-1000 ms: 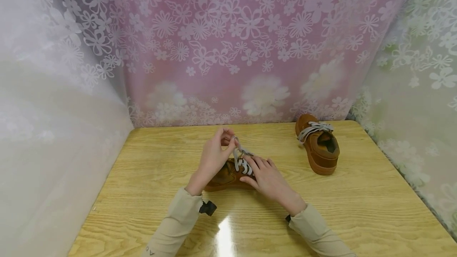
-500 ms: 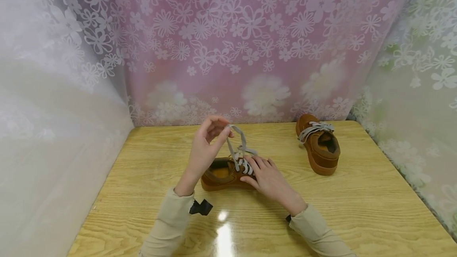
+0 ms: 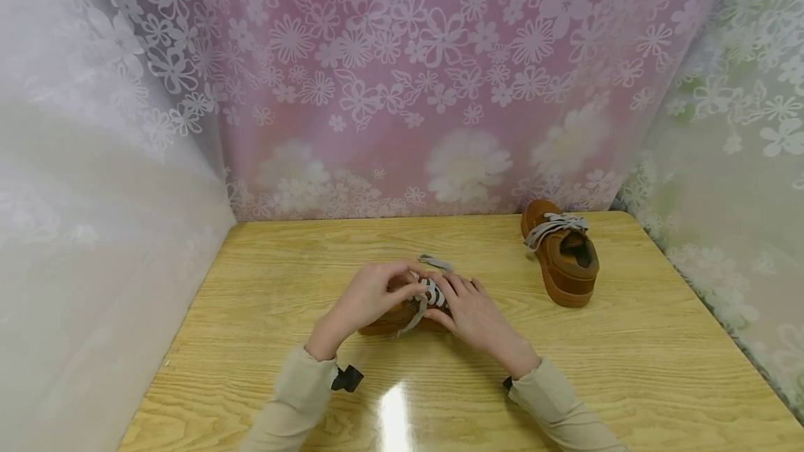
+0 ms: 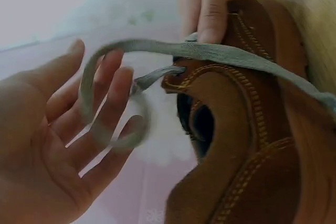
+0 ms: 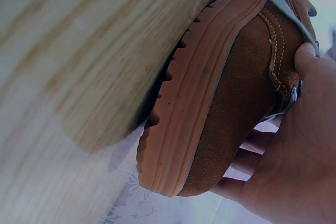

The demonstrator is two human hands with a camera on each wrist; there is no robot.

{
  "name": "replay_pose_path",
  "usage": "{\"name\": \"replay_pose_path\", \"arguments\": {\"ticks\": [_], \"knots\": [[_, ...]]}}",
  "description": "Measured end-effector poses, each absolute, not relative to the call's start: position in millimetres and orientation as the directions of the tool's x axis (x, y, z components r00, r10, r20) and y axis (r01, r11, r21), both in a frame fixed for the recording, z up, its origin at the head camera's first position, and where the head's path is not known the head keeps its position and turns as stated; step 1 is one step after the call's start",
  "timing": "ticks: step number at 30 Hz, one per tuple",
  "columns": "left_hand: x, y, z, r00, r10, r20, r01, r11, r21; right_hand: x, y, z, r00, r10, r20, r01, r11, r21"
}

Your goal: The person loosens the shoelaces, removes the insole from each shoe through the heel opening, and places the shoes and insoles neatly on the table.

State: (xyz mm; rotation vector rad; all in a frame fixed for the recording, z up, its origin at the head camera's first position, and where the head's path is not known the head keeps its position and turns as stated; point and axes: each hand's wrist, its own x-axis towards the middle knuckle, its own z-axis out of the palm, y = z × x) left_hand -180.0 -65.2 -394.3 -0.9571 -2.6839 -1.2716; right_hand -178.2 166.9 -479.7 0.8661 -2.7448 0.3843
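Note:
A brown suede shoe point(image 3: 384, 319) with yellow stitching lies on its sole, its toe toward the right. My right hand point(image 3: 474, 312) grips its front part, fingers across the lacing and thumb along the near side; the right wrist view shows the thumb pressing the upper point(image 5: 241, 72). My left hand point(image 3: 367, 293) is over the shoe's opening. In the left wrist view its fingers are spread and relaxed, with a loop of the grey flat shoelace point(image 4: 173, 50) hanging across them, unpinched. That lace end drapes down the shoe's near side. The other lace end point(image 3: 435, 262) lies beyond the shoe.
A second brown shoe point(image 3: 561, 257), its grey laces lying over its top, stands at the back right. Both are on a wood-grain table point(image 3: 251, 264). Flower-patterned curtains point(image 3: 402, 89) enclose the back and sides.
My left hand rose with the lace, drawing it up to the left, then came down to the shoe and let go. The lace end now falls over the near side. My right hand stays put.

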Motion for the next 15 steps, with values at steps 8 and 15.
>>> {"name": "replay_pose_path", "arguments": {"ticks": [8, 15], "knots": [[-174.9, -67.3, -411.1, -0.846, 0.454, 0.28, 0.531, 0.669, 0.52, -177.5, 166.0, -479.6, -0.792, -0.525, 0.311, -0.589, 0.791, -0.165], [-170.8, -62.4, -428.3, -0.827, 0.491, 0.274, 0.562, 0.706, 0.431, -177.5, 166.6, -478.4, -0.804, -0.516, 0.294, -0.575, 0.8, -0.169]]}}
